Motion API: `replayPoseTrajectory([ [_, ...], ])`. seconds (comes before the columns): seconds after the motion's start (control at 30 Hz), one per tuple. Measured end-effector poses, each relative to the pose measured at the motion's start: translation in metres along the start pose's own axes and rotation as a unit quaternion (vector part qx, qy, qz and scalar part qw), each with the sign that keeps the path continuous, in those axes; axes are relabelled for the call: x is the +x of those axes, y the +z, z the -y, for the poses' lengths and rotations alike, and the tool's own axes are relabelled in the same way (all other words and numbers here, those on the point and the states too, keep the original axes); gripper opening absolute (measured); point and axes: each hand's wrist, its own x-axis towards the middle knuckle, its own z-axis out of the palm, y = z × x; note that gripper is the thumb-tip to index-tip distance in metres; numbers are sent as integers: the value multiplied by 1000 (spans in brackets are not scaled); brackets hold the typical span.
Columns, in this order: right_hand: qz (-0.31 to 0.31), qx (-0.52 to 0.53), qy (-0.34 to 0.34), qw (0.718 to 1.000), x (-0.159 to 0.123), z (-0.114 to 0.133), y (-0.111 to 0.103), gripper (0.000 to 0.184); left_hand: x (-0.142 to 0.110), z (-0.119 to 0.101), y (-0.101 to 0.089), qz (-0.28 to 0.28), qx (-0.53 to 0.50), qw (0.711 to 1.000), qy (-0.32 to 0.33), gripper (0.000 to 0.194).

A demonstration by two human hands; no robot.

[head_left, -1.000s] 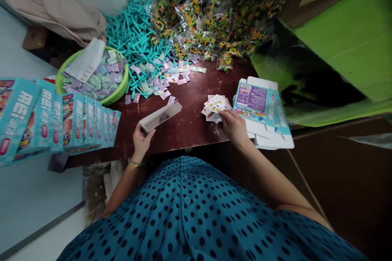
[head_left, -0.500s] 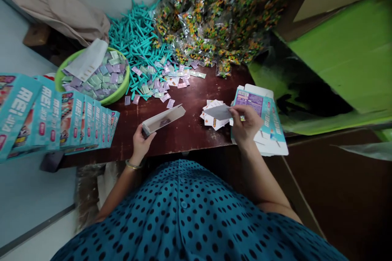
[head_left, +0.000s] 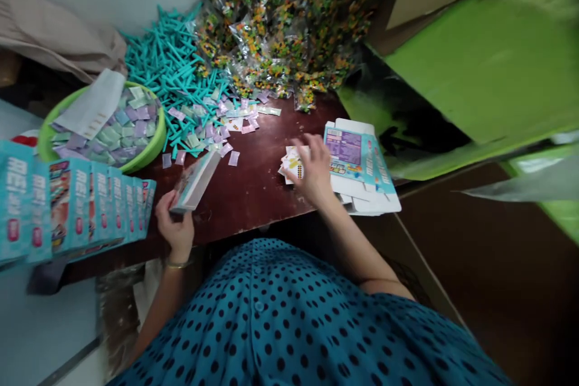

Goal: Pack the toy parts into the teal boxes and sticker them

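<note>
My left hand (head_left: 175, 226) grips the lower end of a small carton (head_left: 198, 183), which is tilted over the table's left part. The carton's pale narrow side shows, and its inside is turned out of sight. Over a loose stack of white printed cards (head_left: 292, 164) is my right hand (head_left: 315, 170), palm down. Its fingers are curved and apart around the cards, blurred by motion, and I see nothing held in them. Flattened turquoise and white boxes (head_left: 359, 157) lie just right of that hand.
Upright turquoise boxes (head_left: 102, 199) form a row at left. Behind them a green basin (head_left: 147, 160) holds small sachets. Turquoise sticks (head_left: 167, 72) and bags of coloured beads (head_left: 280, 30) are heaped at the back. Loose sachets (head_left: 234, 158) lie on the dark table (head_left: 253, 187).
The grey sheet in my right hand is no longer visible; that hand has come down over the cards with fingers spread. My left hand has turned the carton more upright. The view has shifted.
</note>
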Motion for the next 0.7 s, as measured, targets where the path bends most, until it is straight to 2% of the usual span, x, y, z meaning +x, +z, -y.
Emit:
replayPoseTrajectory([
  [0.07, 33, -76, 187, 979, -14, -48, 1, 81, 4, 9, -2, 3, 127, 990, 62, 52],
  [0.1, 52, -102, 246, 962, -22, -67, 3, 77, 4, 11, -1, 28, 183, 980, 76, 53],
  [0.17, 88, -130, 285, 946, -34, -91, 9, 69, 3, 10, 5, 108, 259, 957, 77, 58],
  [0.23, 108, -135, 268, 948, -43, -99, 14, 71, 1, 4, 15, 157, 282, 944, 67, 61],
  [0.33, 118, -138, 236, 955, -50, -92, 17, 89, 1, -12, 33, 161, 237, 957, 51, 64],
  [0.4, 107, -142, 216, 960, -54, -81, 13, 78, 3, -29, 46, 176, 136, 974, 43, 58],
  [0.47, 66, -134, 184, 971, -57, -66, 5, 57, 5, -52, 59, 231, -17, 973, 14, 50],
  [0.5, 39, -126, 160, 978, -58, -58, 0, 51, 6, -66, 65, 274, -103, 956, -12, 48],
  [0.57, -8, -103, 103, 989, -57, -46, -11, 47, 7, -94, 77, 365, -250, 894, -66, 47],
  [0.6, -23, -94, 81, 992, -56, -43, -16, 46, 8, -105, 83, 397, -299, 864, -80, 48],
  [0.63, -29, -89, 70, 993, -53, -43, -20, 45, 9, -114, 88, 410, -324, 849, -80, 48],
  [0.67, -29, -90, 71, 993, -50, -47, -22, 44, 11, -119, 92, 403, -323, 854, -65, 49],
  [0.7, -23, -96, 81, 992, -47, -54, -24, 43, 12, -120, 95, 379, -296, 876, -40, 49],
])
